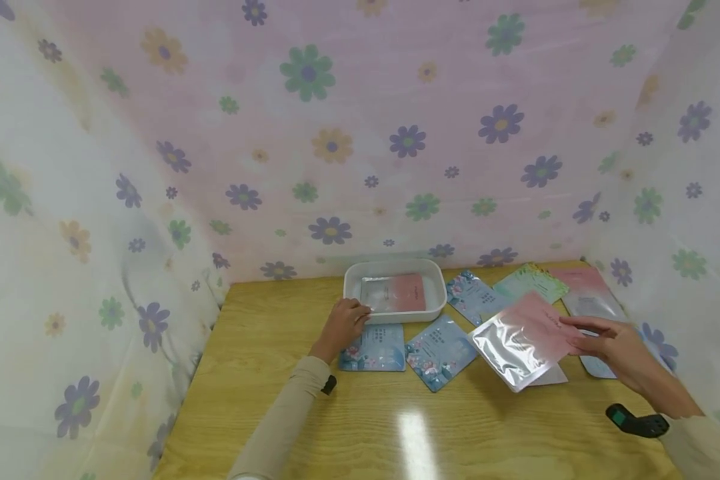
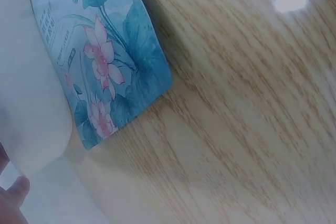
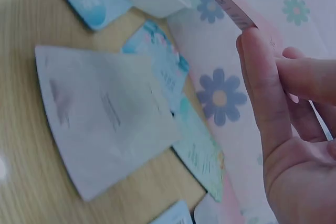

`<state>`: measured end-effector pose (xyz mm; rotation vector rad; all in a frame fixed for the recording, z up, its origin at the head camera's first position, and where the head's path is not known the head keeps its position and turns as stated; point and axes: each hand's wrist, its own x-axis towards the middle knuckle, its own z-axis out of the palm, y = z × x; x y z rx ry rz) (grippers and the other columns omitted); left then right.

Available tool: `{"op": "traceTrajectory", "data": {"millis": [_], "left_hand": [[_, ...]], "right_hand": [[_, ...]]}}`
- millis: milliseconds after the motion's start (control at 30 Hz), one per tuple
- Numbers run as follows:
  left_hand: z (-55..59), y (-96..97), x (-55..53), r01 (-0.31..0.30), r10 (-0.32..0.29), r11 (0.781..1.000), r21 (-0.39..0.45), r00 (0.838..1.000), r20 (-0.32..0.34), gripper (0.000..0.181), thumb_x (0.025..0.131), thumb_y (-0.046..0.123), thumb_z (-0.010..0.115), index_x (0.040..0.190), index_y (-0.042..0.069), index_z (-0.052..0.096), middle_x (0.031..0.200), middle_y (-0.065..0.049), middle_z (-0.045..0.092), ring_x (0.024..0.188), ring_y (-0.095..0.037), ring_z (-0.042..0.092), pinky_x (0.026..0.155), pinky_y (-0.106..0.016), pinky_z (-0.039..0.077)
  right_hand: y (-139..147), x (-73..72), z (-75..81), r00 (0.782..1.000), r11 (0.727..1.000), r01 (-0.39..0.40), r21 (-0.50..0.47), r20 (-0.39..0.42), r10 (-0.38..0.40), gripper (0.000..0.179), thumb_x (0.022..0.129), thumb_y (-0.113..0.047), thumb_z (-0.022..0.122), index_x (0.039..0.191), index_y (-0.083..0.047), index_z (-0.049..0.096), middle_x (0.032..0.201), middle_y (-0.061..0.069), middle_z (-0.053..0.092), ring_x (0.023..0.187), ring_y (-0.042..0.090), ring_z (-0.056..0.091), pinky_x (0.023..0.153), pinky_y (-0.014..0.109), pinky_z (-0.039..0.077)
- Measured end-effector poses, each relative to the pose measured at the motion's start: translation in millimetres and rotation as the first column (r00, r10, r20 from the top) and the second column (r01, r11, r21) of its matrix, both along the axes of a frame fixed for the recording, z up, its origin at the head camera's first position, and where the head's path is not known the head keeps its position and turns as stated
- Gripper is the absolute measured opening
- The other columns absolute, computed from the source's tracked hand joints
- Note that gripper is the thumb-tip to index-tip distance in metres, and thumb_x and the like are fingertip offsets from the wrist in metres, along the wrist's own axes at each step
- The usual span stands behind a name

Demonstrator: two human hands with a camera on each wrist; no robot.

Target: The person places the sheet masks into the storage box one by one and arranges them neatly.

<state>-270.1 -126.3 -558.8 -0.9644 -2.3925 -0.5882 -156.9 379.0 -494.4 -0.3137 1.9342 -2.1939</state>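
My right hand pinches a pink and silver sheet mask packet by its right edge, raised above the table and tilted. In the right wrist view the packet appears nearly edge-on, between thumb and fingers. My left hand grips the front left rim of a white plastic bin; its fingertips lie over the rim. Inside the bin lies another pink and silver mask packet. A blue packet with lotus flowers lies right in front of the bin.
A second blue packet and a third lie right of the bin. A green packet and a pink one lie at the back right. Beneath the raised packet lies a pale packet. Flowered cloth encloses the wooden table.
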Motion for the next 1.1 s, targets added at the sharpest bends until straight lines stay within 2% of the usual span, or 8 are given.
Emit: {"op": "traceTrajectory", "data": {"millis": [167, 267, 433, 600, 700, 833, 1100], "left_hand": [[-2.4, -0.7, 0.4, -0.015, 0.015, 1.000, -0.006, 1.000, 0.016, 0.013, 0.082, 0.009, 0.074, 0.094, 0.006, 0.074, 0.084, -0.005, 0.064, 0.077, -0.021, 0.056, 0.077, -0.038, 0.045], [-3.5, -0.7, -0.4, -0.003, 0.003, 1.000, -0.005, 1.000, 0.013, 0.013, 0.082, 0.009, 0.074, 0.094, 0.005, 0.074, 0.083, -0.005, 0.064, 0.077, -0.020, 0.056, 0.077, -0.038, 0.045], [-3.7, -1.3, -1.5, 0.016, -0.016, 1.000, 0.016, 1.000, -0.010, 0.014, 0.079, 0.006, 0.076, 0.092, 0.003, 0.074, 0.081, -0.005, 0.063, 0.074, -0.021, 0.056, 0.075, -0.038, 0.044], [-4.7, -2.4, -3.6, 0.032, -0.031, 0.999, 0.016, 0.997, -0.071, 0.011, 0.080, 0.008, 0.075, 0.090, 0.002, 0.073, 0.079, -0.006, 0.062, 0.072, -0.020, 0.054, 0.074, -0.036, 0.044], [-5.4, -2.0, -4.0, 0.033, -0.032, 0.999, 0.017, 0.998, -0.057, 0.011, 0.081, 0.008, 0.074, 0.090, 0.002, 0.073, 0.080, -0.006, 0.062, 0.073, -0.020, 0.054, 0.073, -0.036, 0.044], [-4.5, -1.1, -3.2, 0.022, -0.022, 1.000, 0.019, 1.000, 0.012, 0.013, 0.080, 0.005, 0.075, 0.092, 0.002, 0.073, 0.082, -0.007, 0.063, 0.074, -0.022, 0.056, 0.075, -0.039, 0.044], [-4.6, -0.2, -2.8, 0.018, -0.018, 1.000, 0.016, 1.000, -0.016, 0.013, 0.080, 0.006, 0.075, 0.092, 0.004, 0.074, 0.081, -0.006, 0.062, 0.074, -0.021, 0.056, 0.075, -0.038, 0.044]], "right_hand": [[-20, -16.2, 2.7, 0.995, 0.987, -0.056, -0.153, -0.086, 0.043, 0.040, 0.093, 0.018, 0.040, 0.126, 0.003, 0.058, 0.119, 0.000, 0.064, 0.099, 0.016, 0.065, 0.075, 0.032, 0.053], [-29, -22.3, 2.1, 0.994, 0.974, -0.074, -0.215, -0.092, 0.055, 0.042, 0.092, 0.021, 0.038, 0.125, 0.006, 0.057, 0.119, 0.003, 0.064, 0.099, 0.019, 0.065, 0.075, 0.035, 0.053], [-43, -30.7, 1.4, 0.997, 0.975, -0.049, -0.217, -0.074, 0.034, 0.040, 0.091, 0.021, 0.039, 0.123, 0.006, 0.059, 0.119, 0.002, 0.064, 0.098, 0.019, 0.065, 0.074, 0.035, 0.054], [-56, -38.1, 1.0, 0.998, 0.968, -0.022, -0.250, -0.057, 0.008, 0.040, 0.090, 0.021, 0.042, 0.121, 0.006, 0.061, 0.115, 0.004, 0.066, 0.093, 0.020, 0.067, 0.072, 0.034, 0.054], [-63, -41.3, 0.9, 0.998, 0.964, -0.014, -0.266, -0.055, -0.001, 0.040, 0.090, 0.022, 0.042, 0.120, 0.006, 0.061, 0.115, 0.004, 0.066, 0.092, 0.020, 0.067, 0.072, 0.034, 0.054], [-71, -47.1, 0.3, 0.999, 0.969, 0.005, -0.249, -0.048, -0.017, 0.039, 0.090, 0.020, 0.044, 0.121, 0.005, 0.061, 0.114, 0.003, 0.066, 0.091, 0.019, 0.067, 0.073, 0.034, 0.054], [-87, -59.4, -2.7, 0.998, 0.977, 0.048, -0.206, -0.019, -0.053, 0.038, 0.090, 0.016, 0.050, 0.124, 0.003, 0.060, 0.115, 0.000, 0.065, 0.092, 0.017, 0.066, 0.073, 0.033, 0.054]]}}
